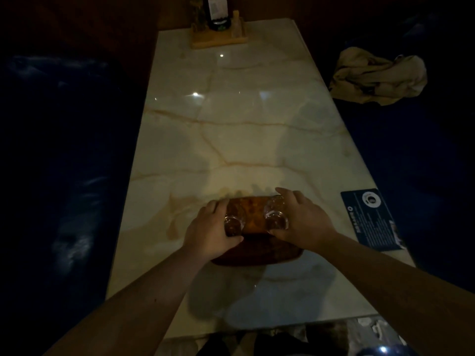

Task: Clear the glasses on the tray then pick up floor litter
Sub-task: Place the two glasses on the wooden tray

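Two clear glasses sit on a brown wooden tray near the front end of a long marble table, and the person has one in each hand. The left glass is at the tray's left edge with the left hand wrapped around it, fingers curled round the far side and thumb across the near side. The right glass is at the right edge, with the right hand closed around it the same way. Both glasses stand upright, rims up toward the camera. It's too dark to say if either has left the tray.

The tray is a rounded rectangle, long side running left to right across the table, so it sits crosswise to the table's length.

Writing-wise there's not much. A dark blue card lies flat by the table's right edge, just right of the right wrist. It has a round white emblem and lines of white print, but that's too small and dim to read. At the far end a wooden holder carries a dark bottle with a pale label, also unreadable from here.

Dark blue bench seats run along both sides, and a crumpled beige cloth lies on the right-hand one.
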